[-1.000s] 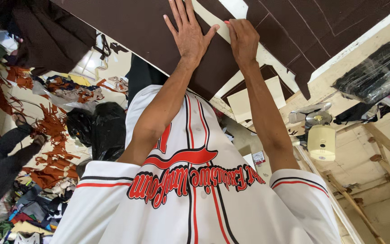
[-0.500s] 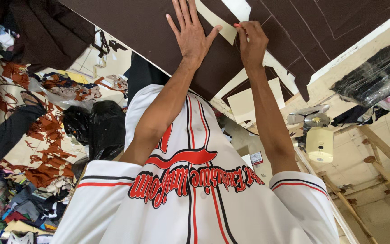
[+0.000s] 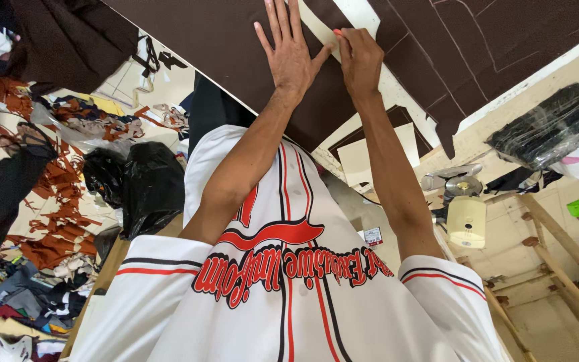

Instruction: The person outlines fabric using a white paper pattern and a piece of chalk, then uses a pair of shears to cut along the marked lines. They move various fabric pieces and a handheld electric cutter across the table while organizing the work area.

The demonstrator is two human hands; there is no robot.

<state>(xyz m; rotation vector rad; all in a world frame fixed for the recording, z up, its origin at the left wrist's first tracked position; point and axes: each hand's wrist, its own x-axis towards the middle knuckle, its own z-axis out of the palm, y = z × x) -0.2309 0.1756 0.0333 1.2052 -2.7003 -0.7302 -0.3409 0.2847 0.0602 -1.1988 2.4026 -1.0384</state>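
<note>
A large sheet of dark brown fabric [image 3: 222,47] lies spread flat over the table [image 3: 544,74], taking up the upper part of the view; it is matte, smooth and marked with thin chalk outlines toward the right side. On it rests one cream-coloured paper pattern piece [image 3: 319,30], a long narrow strip running under both hands. The left hand [image 3: 291,55] lies flat on the fabric with its fingers spread and released, pressing the cloth down just beside the strip. The right hand [image 3: 360,59] is closed around a small orange-pink piece of chalk [image 3: 337,31], its fingers pinched on it at the strip's edge, touching the left hand's thumb. One roll of black material wrapped in clear plastic [image 3: 549,126] sits at the table's edge to the right. Two black plastic bags [image 3: 139,184] stand on the floor, near scattered rust-brown fabric scraps [image 3: 55,201]. One cream-coloured electric cloth cutter [image 3: 465,211] with a round blade hangs below the table.
</note>
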